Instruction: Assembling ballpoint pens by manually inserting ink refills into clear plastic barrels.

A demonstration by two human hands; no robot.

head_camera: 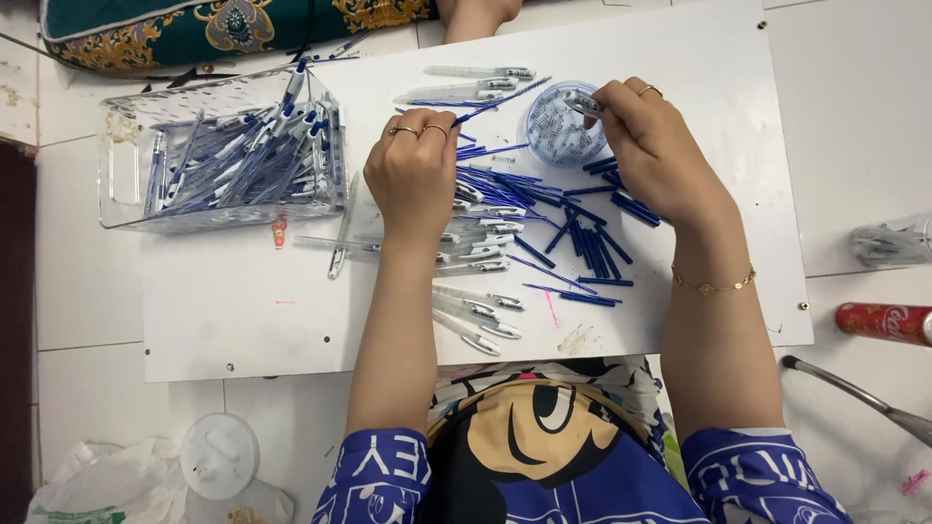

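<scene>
My left hand (416, 173) is closed around a thin blue pen refill (505, 99) that sticks out to the upper right. My right hand (652, 146) pinches a clear pen barrel (582, 102) over a small round clear tub (558, 128) of tiny springs. Between and below my hands lies a heap of blue refills and caps (582, 243) and clear pen barrels (481, 315) on a white board (243, 311). A clear plastic box (223, 155) full of assembled blue pens stands to the left.
A red can (883, 322) lies at the right edge, with a clear bag of parts (893, 241) above it. A metal rod (854, 393) crosses the lower right. A white lid (218, 456) and plastic bag (107, 485) sit at the lower left. A patterned cushion (223, 24) lies at the top.
</scene>
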